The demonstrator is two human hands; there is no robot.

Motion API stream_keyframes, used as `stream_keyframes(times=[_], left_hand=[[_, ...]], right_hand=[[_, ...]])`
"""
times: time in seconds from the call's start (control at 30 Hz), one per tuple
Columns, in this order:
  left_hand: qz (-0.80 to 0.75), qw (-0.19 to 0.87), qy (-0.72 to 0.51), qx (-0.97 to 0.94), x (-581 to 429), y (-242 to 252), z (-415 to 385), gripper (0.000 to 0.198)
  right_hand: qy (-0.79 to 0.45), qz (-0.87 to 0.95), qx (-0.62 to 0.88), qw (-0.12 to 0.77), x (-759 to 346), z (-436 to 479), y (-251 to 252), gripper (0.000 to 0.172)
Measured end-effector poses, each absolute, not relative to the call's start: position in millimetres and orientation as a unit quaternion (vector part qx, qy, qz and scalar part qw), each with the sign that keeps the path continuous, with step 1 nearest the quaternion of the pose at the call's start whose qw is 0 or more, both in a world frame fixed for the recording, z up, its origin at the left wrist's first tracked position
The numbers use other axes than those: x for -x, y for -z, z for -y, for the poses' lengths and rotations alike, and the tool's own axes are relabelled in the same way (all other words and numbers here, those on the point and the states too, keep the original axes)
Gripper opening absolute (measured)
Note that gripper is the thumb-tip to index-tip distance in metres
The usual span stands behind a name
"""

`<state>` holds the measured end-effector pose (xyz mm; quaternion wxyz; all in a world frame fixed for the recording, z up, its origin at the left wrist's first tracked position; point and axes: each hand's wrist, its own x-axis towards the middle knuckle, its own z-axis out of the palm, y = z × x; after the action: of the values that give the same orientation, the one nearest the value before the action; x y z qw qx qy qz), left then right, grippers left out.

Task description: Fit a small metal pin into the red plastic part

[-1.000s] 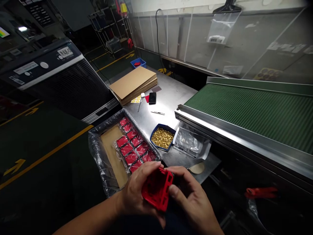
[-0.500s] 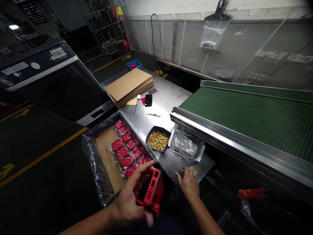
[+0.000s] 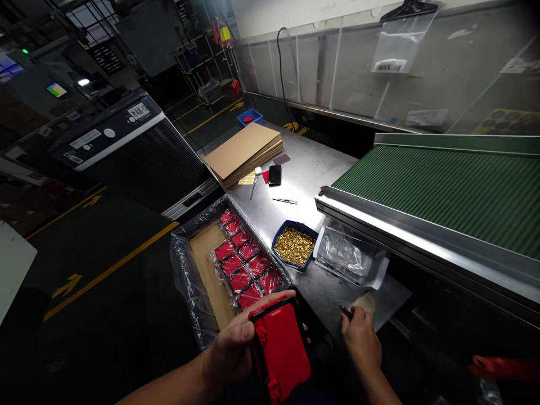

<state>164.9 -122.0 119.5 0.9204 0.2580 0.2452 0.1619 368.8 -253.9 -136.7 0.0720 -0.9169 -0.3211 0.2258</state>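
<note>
While the left hand (image 3: 236,343) is gripping a black-trimmed red case (image 3: 287,349) by its edges, the right hand (image 3: 363,340) is pinching a dark handle (image 3: 346,311). The case is being held on the near side of the blue tray (image 3: 307,228), which is containing gold pieces (image 3: 294,246). The right hand is hovering on the tray's near right side. Left of the tray, a plastic-lined box (image 3: 185,289) is holding wrapped red units (image 3: 239,279).
</note>
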Motion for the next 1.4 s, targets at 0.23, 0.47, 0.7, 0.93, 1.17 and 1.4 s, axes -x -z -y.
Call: stream_keyframes(times=[0.23,0.47,0.7,0.93,1.17,1.4], left_hand=[[-0.227,0.933,-0.161,-0.23,-159.3,-111.8,121.7,0.085],[-0.202,0.949,-0.154,-0.187,-154.1,-106.9,123.1,0.069],[-0.192,0.949,-0.154,-0.199,-151.8,-105.6,125.1,0.07],[-0.236,0.919,-0.142,-0.283,-151.2,-115.0,123.6,0.089],[-0.158,0.684,-0.192,-0.686,-157.5,-127.0,112.9,0.105],[-0.07,0.519,-0.2,-0.828,-161.4,-145.5,114.7,0.085]], right_hand=[[-0.182,0.337,0.922,0.058,-370.2,264.9,149.2,0.031],[-0.146,0.376,0.912,0.078,-369.2,278.1,166.2,0.033],[-0.146,0.37,0.905,0.151,-358.9,293.2,179.0,0.045],[-0.194,0.358,0.878,0.251,-357.7,290.2,163.0,0.055],[-0.312,0.304,0.824,0.363,-350.2,273.0,99.7,0.055],[-0.364,0.233,0.714,0.551,-346.5,250.9,-65.0,0.049]])
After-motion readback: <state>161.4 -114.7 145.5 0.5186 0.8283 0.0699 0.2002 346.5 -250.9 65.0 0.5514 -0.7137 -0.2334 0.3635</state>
